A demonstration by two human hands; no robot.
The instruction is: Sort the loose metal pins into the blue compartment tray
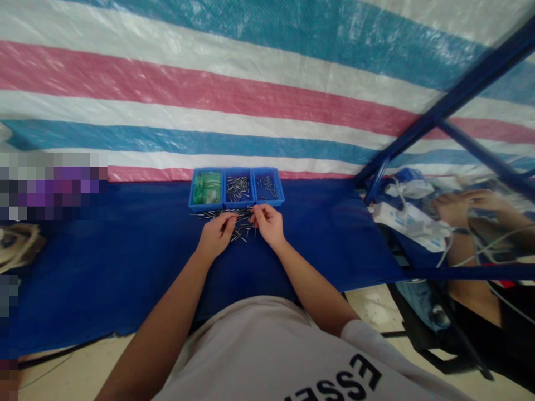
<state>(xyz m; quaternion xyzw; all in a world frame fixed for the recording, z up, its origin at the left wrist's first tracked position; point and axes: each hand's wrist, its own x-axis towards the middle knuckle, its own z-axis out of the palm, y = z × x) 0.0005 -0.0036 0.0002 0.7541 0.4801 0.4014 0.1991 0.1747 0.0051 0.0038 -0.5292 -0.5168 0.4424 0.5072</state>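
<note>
My left hand [216, 233] is over the blue table, its thumb and fingers pinched together. Its fingertips are at a loose pile of thin dark metal pins [239, 234], which look like small rods or drill bits. On the pile's right side my right hand [270, 224] is also closed in a pinch. What either hand holds is too small to make out. Just beyond the hands stand three joined blue bins. Green plastic packets [208, 186] fill the left one. Many short metal pieces [238, 188] lie in the middle bin, and fewer metal pieces [266, 187] in the right one.
A striped plastic sheet [251, 89] hangs behind the blue table [137, 262]. Blue metal frame bars [418, 128] rise at the right. Beyond them are another person's hands [463, 206], a white power strip [412, 225] and cables. A brown object [20, 245] sits at far left.
</note>
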